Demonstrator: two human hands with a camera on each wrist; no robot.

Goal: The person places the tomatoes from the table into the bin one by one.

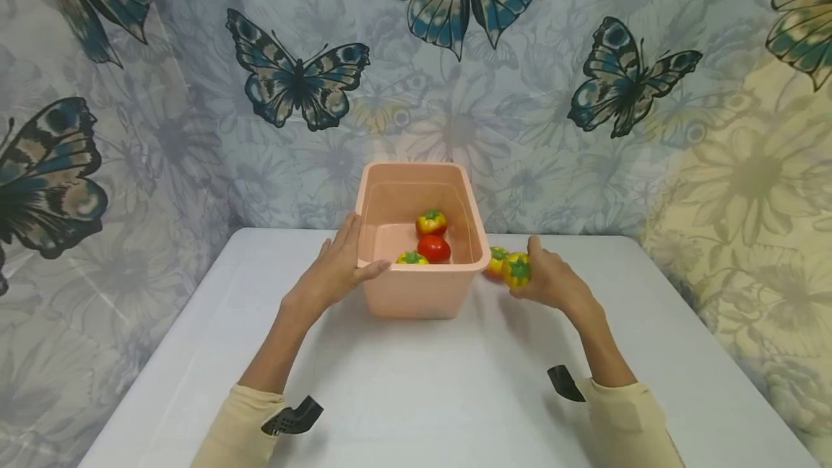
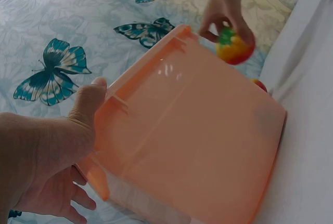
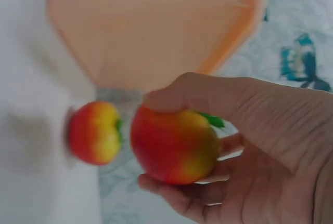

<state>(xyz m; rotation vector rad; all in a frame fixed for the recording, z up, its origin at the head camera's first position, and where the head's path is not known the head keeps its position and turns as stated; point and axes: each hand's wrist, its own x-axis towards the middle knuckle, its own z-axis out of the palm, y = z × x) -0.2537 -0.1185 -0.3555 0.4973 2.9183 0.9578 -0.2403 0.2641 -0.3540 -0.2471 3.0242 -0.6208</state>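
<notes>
A peach-coloured plastic tub [image 1: 419,291] stands at the back middle of the white table. My left hand [image 1: 338,266] holds its near left corner, thumb over the front rim and fingers along the left wall. Inside lie a red-and-yellow round fruit with a green leafy cap [image 1: 431,223], a red round fruit [image 1: 433,248] and another green-capped fruit [image 1: 412,258], partly behind the front rim. To the tub's right, my right hand [image 1: 552,276] grips a red-and-yellow fruit [image 3: 174,143] between thumb and fingers. Another such fruit [image 3: 95,132] sits on the table beside the tub.
The white table [image 1: 416,388] reaches back to a butterfly-patterned cloth [image 1: 455,114], which also hangs along both sides. Black wrist straps [image 1: 292,416] show at both beige sleeves [image 1: 243,428].
</notes>
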